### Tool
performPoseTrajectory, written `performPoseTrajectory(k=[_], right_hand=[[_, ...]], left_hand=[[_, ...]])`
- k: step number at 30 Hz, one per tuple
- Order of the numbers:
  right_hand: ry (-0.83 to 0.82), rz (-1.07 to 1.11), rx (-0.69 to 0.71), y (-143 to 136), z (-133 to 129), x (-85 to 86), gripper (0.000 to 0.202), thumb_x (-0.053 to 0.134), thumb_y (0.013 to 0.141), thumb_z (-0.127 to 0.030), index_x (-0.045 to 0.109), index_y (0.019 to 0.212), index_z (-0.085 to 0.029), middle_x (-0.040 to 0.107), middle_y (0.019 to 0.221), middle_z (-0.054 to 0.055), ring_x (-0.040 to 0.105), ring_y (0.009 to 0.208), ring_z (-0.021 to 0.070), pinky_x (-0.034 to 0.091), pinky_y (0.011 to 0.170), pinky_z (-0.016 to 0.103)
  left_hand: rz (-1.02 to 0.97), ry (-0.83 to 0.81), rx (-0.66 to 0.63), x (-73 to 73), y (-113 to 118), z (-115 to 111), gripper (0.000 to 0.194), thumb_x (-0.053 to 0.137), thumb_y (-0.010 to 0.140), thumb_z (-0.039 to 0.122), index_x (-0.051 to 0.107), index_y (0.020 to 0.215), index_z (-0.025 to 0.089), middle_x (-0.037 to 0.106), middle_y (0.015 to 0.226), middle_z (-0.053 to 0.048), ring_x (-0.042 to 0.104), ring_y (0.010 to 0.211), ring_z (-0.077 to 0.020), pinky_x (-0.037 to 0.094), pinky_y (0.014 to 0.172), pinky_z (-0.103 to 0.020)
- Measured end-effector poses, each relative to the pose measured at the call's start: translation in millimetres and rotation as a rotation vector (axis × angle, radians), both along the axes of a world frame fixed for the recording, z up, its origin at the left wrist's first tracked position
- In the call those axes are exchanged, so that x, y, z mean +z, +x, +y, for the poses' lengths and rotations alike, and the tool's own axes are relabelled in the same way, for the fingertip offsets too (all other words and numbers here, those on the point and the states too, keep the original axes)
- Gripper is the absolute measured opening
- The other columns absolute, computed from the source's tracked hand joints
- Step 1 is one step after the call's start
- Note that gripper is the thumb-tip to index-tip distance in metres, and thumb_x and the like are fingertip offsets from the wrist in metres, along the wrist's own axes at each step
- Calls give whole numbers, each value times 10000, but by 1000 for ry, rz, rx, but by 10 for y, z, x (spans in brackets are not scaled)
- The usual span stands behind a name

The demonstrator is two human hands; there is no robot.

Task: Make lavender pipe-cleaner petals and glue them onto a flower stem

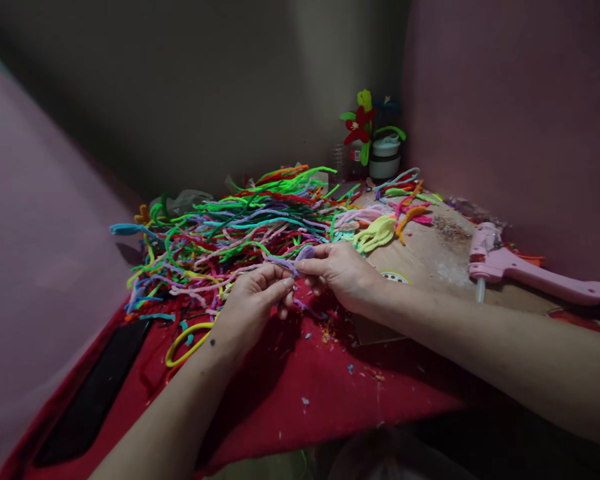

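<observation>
Between my two hands is a purple pipe cleaner (306, 253), bent into a small loop at its upper end. My left hand (260, 293) pinches its lower part, thumb against the fingers. Meeting it from the right, my right hand (337, 270) grips the piece just under the loop with thumb and forefinger. The fingertips hide where the strands cross. Right behind the hands spreads a large heap of pipe cleaners (250, 220) in green, red, purple, pink and teal. Yellow scissor handles (187, 343) lie left of my left wrist.
A pink hot glue gun (535, 267) lies at the right on a tan board (420, 257). Bundled yellow loops (377, 233) sit behind my right hand. Further back stand a lidded cup (385, 159) and a red pipe-cleaner flower (359, 127). A black phone (95, 393) rests on the red cloth (340, 407).
</observation>
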State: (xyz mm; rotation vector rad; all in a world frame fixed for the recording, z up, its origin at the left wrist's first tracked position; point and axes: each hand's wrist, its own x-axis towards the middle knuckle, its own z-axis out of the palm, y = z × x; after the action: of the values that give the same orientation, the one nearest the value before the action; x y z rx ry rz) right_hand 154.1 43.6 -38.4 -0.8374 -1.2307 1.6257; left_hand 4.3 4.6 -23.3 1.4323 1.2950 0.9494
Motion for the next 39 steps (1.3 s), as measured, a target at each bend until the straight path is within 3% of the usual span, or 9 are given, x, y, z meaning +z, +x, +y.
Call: performPoseTrajectory(k=[4, 11, 19, 21, 24, 27, 32, 35, 39], right_hand=[[3, 16, 14, -5, 4, -13, 85, 617, 660, -171, 573, 602, -126, 503, 491, -30, 422, 413, 59, 319, 418, 202], [-1, -105, 14, -4, -22, -5, 88, 585, 659, -141, 570, 573, -129, 511, 459, -14, 443, 392, 77, 335, 395, 210], [-142, 55, 125, -9, -28, 38, 115, 565, 644, -119, 519, 539, -135, 485, 453, -26, 425, 385, 69, 312, 370, 197], [-53, 16, 114, 2, -25, 44, 124, 560, 661, -142, 517, 545, -138, 473, 453, -33, 408, 394, 65, 299, 384, 201], [145, -153, 42, 24, -40, 55, 118, 537, 696, -174, 535, 581, -146, 468, 472, -40, 390, 428, 67, 286, 429, 213], [369, -358, -77, 35, -75, 68, 99, 521, 706, -169, 564, 620, -146, 494, 535, -32, 410, 502, 76, 295, 489, 220], [569, -525, -134, 35, -138, 99, 112, 507, 735, -149, 534, 627, -142, 479, 580, -23, 404, 549, 82, 285, 532, 230], [579, -557, -144, 30, -150, 119, 120, 507, 728, -137, 511, 610, -149, 453, 567, -28, 383, 541, 81, 270, 530, 236], [337, -463, -79, 12, -138, 112, 158, 501, 693, -144, 446, 546, -169, 386, 485, -48, 330, 463, 71, 234, 468, 236]], left_hand=[[-120, 0, -7, -23, -4, 4, 190, 623, 775, 268, 592, 942, 183, 579, 656, 33, 498, 509, -71, 408, 470, -181], [-72, 153, 108, -48, 56, -35, 141, 652, 742, 261, 625, 857, 183, 596, 629, 30, 527, 528, -95, 449, 521, -211], [603, 851, 26, -157, -109, -43, 194, 569, 778, 167, 713, 877, 252, 687, 799, -36, 593, 758, -157, 431, 733, -278], [537, 769, 46, -90, -93, -51, 161, 566, 792, 194, 695, 878, 238, 689, 838, -36, 600, 795, -160, 433, 759, -276], [325, 431, 111, 36, -40, -59, 138, 586, 797, 301, 665, 871, 216, 678, 830, -23, 598, 767, -156, 443, 716, -254], [160, 147, 27, 89, -20, -43, 179, 622, 766, 348, 676, 822, 186, 657, 751, -17, 579, 699, -147, 438, 685, -249], [51, 28, -76, 44, -34, -16, 197, 608, 769, 334, 651, 693, 157, 610, 663, -15, 540, 631, -132, 424, 660, -260], [333, 234, -34, 41, -34, -31, 192, 569, 789, 312, 636, 674, 174, 600, 643, -16, 523, 615, -140, 395, 613, -262], [1077, 875, -5, 56, -48, -76, 200, 493, 825, 227, 621, 674, 193, 621, 687, -50, 536, 682, -185, 354, 694, -335]])
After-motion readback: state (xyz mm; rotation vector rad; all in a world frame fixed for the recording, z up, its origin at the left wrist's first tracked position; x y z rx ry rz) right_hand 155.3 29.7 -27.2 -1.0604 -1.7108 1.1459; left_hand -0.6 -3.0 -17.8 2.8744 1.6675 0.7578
